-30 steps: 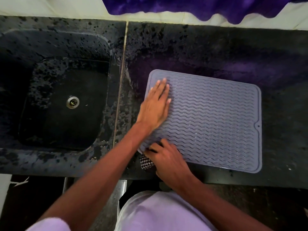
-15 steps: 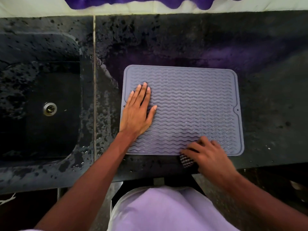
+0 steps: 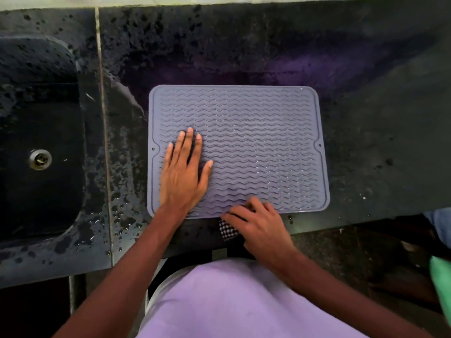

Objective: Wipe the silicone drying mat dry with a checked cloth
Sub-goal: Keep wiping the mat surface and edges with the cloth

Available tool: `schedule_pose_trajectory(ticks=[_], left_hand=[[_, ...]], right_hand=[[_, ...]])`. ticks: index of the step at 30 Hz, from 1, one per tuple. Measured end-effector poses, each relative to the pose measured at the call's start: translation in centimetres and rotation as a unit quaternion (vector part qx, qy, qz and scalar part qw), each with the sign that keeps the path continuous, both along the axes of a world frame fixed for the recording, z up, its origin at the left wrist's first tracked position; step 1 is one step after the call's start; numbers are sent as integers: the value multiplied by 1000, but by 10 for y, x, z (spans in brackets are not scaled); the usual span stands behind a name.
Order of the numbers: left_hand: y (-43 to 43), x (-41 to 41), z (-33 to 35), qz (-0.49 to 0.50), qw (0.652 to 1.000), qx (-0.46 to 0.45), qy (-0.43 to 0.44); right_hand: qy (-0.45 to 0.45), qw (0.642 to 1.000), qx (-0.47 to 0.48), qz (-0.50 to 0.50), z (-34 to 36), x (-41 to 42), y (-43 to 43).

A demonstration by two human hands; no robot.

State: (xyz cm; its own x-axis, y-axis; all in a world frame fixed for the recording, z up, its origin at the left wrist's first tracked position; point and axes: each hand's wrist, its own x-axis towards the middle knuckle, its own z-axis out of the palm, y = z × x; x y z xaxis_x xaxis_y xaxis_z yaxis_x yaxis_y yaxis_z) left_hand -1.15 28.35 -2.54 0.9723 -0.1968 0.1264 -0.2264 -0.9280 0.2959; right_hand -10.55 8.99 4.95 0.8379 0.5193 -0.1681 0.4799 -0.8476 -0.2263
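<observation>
- Wet dark stone table (image 3: 366, 69), sink (image 3: 36, 98) out beyond the left hand (image 3: 181, 176); drops (image 3: 117, 211) lie between the two.
- Left hand flat, fingers straight and slightly spread, palm down on the mat (image 3: 256, 142), holding nothing, seemingly pinning it.
- Right hand (image 3: 261, 225), just beside the left wrist at the mat's near edge, fingers curled over the checked cloth (image 3: 227, 229), bunched mostly under the palm.
- Step in hand, apparently: wiping the near edge; the mat ahead of both hands glistens.
- Next move likely calls for strokes away from the body, left hand bracing.
</observation>
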Motion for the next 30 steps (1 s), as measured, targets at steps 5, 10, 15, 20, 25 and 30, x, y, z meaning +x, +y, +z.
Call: schedule_pose_trajectory(ticks=[5, 10, 15, 20, 25, 30], left_hand=[[1, -1, -1, 4, 1000, -1, -12], [1, -2, 1, 10, 1000, 1, -14], [1, -3, 1, 13, 1000, -1, -16], [1, -3, 2, 8, 1000, -3, -11], [-33, 11, 12, 14, 999, -41, -21], [-114, 66, 28, -111, 993, -48, -10]], right_hand=[[-5, 999, -10, -38, 3, 0, -49], [-4, 998, -31, -62, 12, 0, -104], [-9, 994, -69, -81, 19, 0, -155], [-32, 984, -102, -141, 27, 5, -207], [-49, 946, 42, -317, 43, 62, -209], [21, 960, 69, -270, 16, 136, -180]])
